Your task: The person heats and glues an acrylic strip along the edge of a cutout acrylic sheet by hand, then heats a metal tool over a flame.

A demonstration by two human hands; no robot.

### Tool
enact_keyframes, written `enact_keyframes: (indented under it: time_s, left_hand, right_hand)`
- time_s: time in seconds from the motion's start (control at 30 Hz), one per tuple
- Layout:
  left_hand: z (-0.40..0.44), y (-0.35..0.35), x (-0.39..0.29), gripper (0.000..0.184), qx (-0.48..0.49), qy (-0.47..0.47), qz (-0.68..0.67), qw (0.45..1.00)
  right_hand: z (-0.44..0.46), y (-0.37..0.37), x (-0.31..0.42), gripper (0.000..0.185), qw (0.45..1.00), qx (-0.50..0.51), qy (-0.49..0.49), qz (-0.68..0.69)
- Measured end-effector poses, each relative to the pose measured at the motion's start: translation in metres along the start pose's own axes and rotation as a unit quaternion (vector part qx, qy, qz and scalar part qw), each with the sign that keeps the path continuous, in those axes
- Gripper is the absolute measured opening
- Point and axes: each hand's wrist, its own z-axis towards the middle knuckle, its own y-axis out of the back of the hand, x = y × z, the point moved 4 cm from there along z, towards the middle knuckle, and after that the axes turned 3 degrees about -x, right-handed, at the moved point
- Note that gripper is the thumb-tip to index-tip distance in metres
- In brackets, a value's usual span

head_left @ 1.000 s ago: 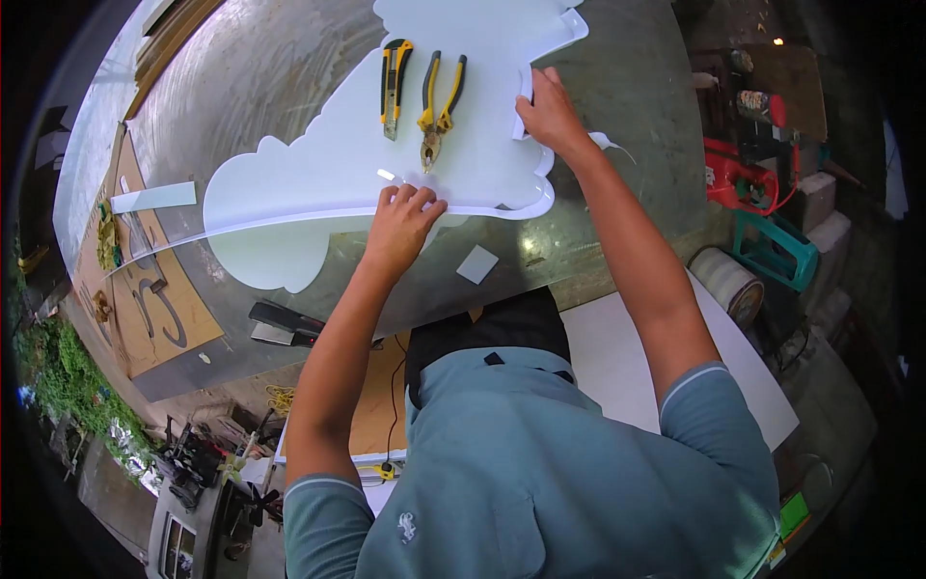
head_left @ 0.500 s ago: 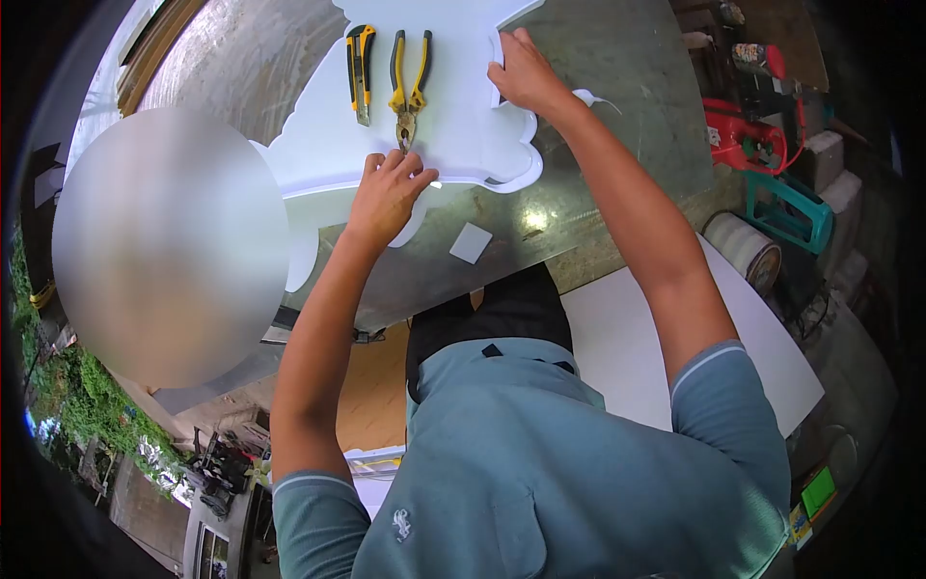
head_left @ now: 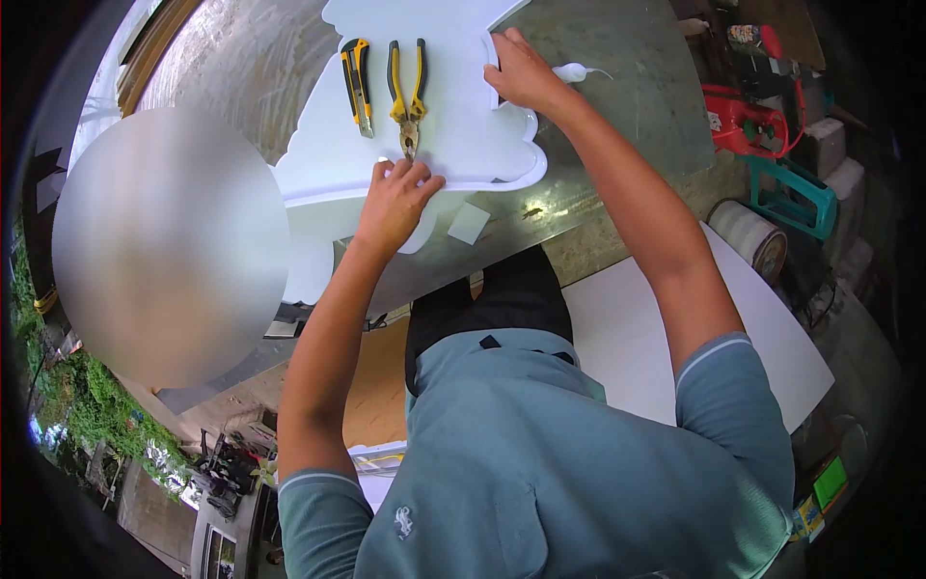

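Note:
A white panel (head_left: pixel 453 106) with a wavy outline and a raised rim lies on the metal table. My left hand (head_left: pixel 398 201) is closed over its near rim, fingers curled onto the top face. At a notch on the panel's right side, my right hand (head_left: pixel 524 72) grips the upright edge, its fingertips partly hidden behind it. Yellow-and-black combination pliers (head_left: pixel 409 96) lie on the panel with their jaws by my left fingers. A yellow-and-black utility knife (head_left: pixel 358 87) rests left of the pliers, its blade end toward me.
A small white square piece (head_left: pixel 469 223) lies on the metal table (head_left: pixel 637 96) near its front edge. A white bottle with a thin nozzle (head_left: pixel 574 72) is beside my right wrist. A blurred area covers the left. A teal stool (head_left: pixel 791 198) and a red machine (head_left: pixel 738 121) stand at right.
The panel, with the knife and pliers on it, has shifted slightly toward me and left relative to the table. Both hands keep their hold. More of the white bottle shows.

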Motion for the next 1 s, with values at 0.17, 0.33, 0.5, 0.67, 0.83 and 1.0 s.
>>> enact_keyframes:
  time_s: [0.17, 0.33, 0.5, 0.67, 0.83, 1.0]
  left_hand:
    - [0.001, 0.000, 0.005, 0.027, -0.004, 0.026, 0.024, 0.999]
    - [-0.064, 0.045, -0.007, 0.047, -0.196, 0.238, 0.007, 0.951]
    - [-0.257, 0.024, -0.036, 0.052, -0.319, 0.561, -0.015, 0.764]
    - [-0.346, -0.046, -0.047, 0.079, -0.291, 0.764, -0.194, 0.543]
    - [-0.339, -0.099, -0.026, 0.074, -0.291, 0.777, -0.230, 0.509]
    - [-0.364, -0.049, -0.022, 0.056, -0.295, 0.800, -0.145, 0.502]
  right_hand:
    - [0.001, -0.001, -0.001, 0.033, 1.000, -0.018, 0.012, -0.021]
    - [-0.001, -0.003, -0.004, 0.047, 0.999, -0.017, 0.021, -0.022]
    - [-0.035, 0.033, 0.023, 0.059, 0.989, -0.144, -0.006, -0.014]
    - [-0.069, 0.051, 0.036, 0.048, 0.985, -0.165, -0.024, 0.039]
    - [-0.079, 0.051, 0.061, 0.039, 0.992, -0.118, -0.039, 0.032]
    - [-0.084, 0.067, 0.072, 0.035, 0.993, -0.114, -0.019, 0.007]
